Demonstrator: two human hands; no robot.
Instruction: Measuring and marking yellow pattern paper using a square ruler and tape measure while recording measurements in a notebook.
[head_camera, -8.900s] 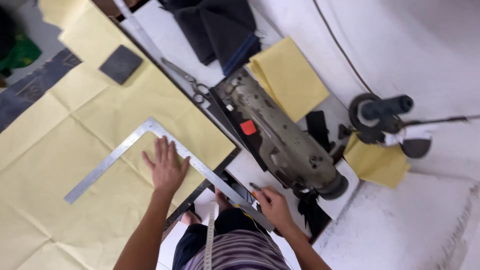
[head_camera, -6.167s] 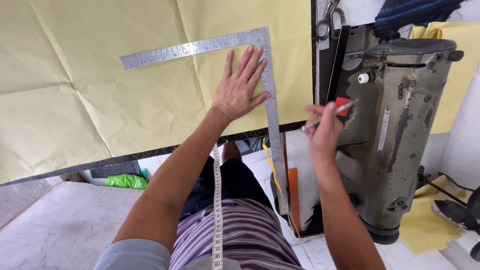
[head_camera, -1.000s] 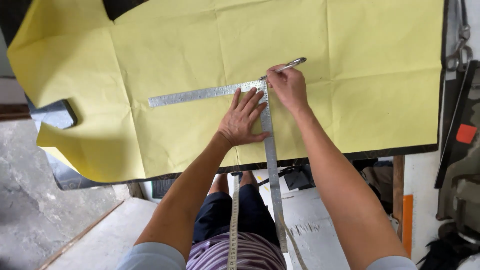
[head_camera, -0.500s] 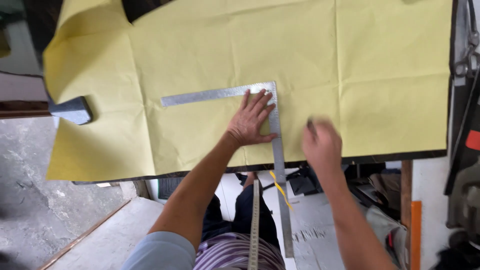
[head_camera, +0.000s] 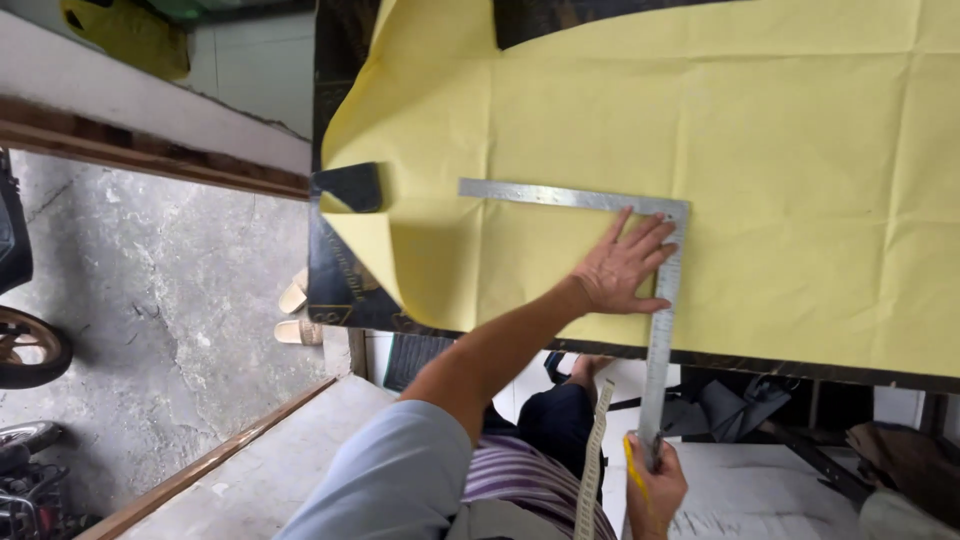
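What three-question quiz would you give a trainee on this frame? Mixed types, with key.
1. True or false: the left hand lies flat on the yellow paper inside the corner of the metal square.
2. The right hand grips: A) the free end of the square's long arm, B) scissors, C) the paper's edge.
3. What else does the right hand hold, and what hangs down the person's front?

Key: 1 true; 2 A; 3 a yellow pencil; a measuring tape.

no packages, labels, signs or screens in view
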